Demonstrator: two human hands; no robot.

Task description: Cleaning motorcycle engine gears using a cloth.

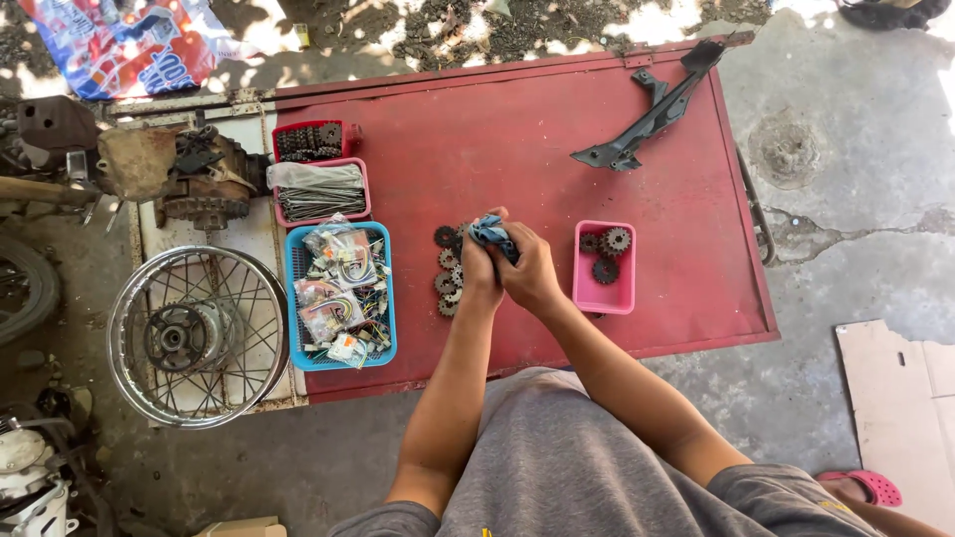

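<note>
My left hand [478,268] and my right hand [530,270] are pressed together over the red metal board [537,129]. Both grip a crumpled blue cloth [489,232]; whatever is wrapped in it is hidden. Just left of my hands lie several dark small sprockets [446,270] in a loose column on the board. Right of my hands stands a pink tray [604,293] with a few sprockets [609,249] inside.
A blue basket [295,298] of bagged small parts sits at the board's left. Behind it are a pink tray of spokes [320,191] and a red tray of chain pieces [310,139]. A spoked wheel [197,336] lies left. A black bracket [657,104] rests far right.
</note>
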